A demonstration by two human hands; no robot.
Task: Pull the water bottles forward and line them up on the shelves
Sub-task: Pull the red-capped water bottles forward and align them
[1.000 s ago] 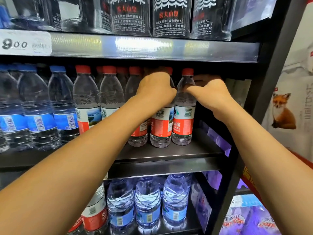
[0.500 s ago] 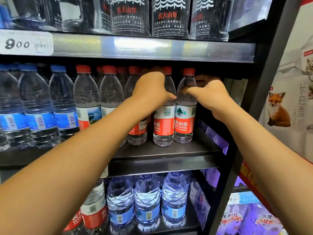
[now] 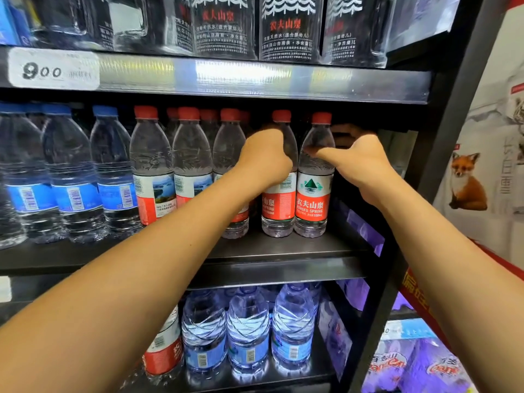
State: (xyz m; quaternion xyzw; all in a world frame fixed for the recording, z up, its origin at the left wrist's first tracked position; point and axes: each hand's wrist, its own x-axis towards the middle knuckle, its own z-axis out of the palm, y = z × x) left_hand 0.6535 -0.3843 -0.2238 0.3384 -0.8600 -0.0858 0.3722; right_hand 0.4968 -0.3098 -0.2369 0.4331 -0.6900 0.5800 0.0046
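— Bottles were being handled on which shelf?

— On the middle shelf (image 3: pixel 283 248), toward its right end. Two red-capped bottles stood upright there, just beside each other near the front edge. The left hand (image 3: pixel 265 160) was curled round the shoulder of the second bottle from the right (image 3: pixel 279 205); the right hand (image 3: pixel 360 163) was wrapped round the upper part of the rightmost bottle (image 3: pixel 313 194), thumb laid across its front and fingers hidden behind it.

— Was anything else seen on that shelf?

— More red-capped bottles (image 3: pixel 154 168) were lined up to the left of the held pair, some set further back, and blue-capped bottles (image 3: pixel 71 171) filled the left end, close to the front edge.

— And the other shelves?

— On the top shelf, large clear bottles with dark labels (image 3: pixel 286 26) were ranged along the front, above a price tag (image 3: pixel 52 70) at the left of the shelf's edge strip. On the bottom shelf, ribbed blue-labelled bottles (image 3: pixel 248 333) stood in a row — one red-labelled bottle (image 3: pixel 164 350) was partly hidden behind the left forearm. A fox picture (image 3: pixel 466 180) was seen on packaging right of the rack.
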